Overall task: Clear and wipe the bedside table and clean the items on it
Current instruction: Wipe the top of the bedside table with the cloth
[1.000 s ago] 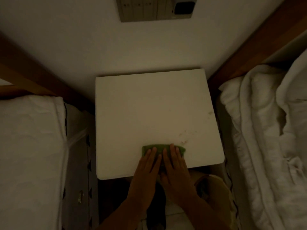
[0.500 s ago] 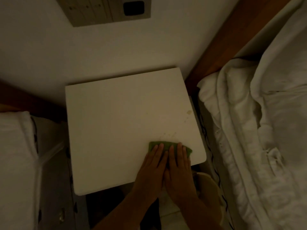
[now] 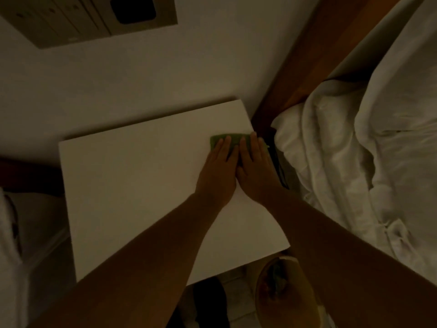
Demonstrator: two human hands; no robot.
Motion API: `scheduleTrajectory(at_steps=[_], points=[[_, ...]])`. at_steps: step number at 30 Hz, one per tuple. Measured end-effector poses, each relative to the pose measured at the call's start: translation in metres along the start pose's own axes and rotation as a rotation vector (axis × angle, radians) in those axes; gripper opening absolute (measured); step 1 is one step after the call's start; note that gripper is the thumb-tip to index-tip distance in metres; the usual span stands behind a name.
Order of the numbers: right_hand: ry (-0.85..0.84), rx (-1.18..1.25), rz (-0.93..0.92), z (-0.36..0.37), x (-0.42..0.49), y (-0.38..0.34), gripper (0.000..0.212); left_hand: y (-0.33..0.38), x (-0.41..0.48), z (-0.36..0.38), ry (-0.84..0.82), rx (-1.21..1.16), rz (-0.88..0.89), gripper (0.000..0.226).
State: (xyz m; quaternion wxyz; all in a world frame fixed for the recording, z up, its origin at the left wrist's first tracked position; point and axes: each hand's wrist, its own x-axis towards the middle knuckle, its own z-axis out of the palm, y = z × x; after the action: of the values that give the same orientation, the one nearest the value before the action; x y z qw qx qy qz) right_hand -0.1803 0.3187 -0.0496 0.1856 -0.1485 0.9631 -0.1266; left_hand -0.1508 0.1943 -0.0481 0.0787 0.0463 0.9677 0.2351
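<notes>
Pressing down side by side in the head view, the left hand (image 3: 218,171) and right hand (image 3: 256,169) lie flat on a folded green cloth (image 3: 233,139), fingers straight and unclenched, gripping nothing. The cloth sits near the far right corner of the white square counter (image 3: 132,185), its long axis running left to right, its right end reaching the edge beside the rumpled white bedding (image 3: 354,150)

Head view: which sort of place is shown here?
Probably a bedroom, perhaps a hotel's: a white table stands between the left bed and the right bed, both with white bedding, under a wall panel.
</notes>
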Motion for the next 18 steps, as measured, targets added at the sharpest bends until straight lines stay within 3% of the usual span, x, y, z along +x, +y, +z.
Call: scheduleTrajectory(at_steps=[4, 10, 18], points=[[0.019, -0.115, -0.013, -0.003, 0.036, -0.021, 0.068, -0.029, 0.025, -0.015, 0.01, 0.013, -0.026, 0.055], [-0.024, -0.005, -0.127, 0.009, 0.074, -0.073, 0.069, -0.087, 0.017, -0.039, 0.06, 0.019, -0.106, 0.052], [-0.092, 0.007, -0.194, 0.046, -0.029, -0.103, 0.073, -0.084, -0.098, -0.029, 0.013, -0.038, -0.128, 0.053]])
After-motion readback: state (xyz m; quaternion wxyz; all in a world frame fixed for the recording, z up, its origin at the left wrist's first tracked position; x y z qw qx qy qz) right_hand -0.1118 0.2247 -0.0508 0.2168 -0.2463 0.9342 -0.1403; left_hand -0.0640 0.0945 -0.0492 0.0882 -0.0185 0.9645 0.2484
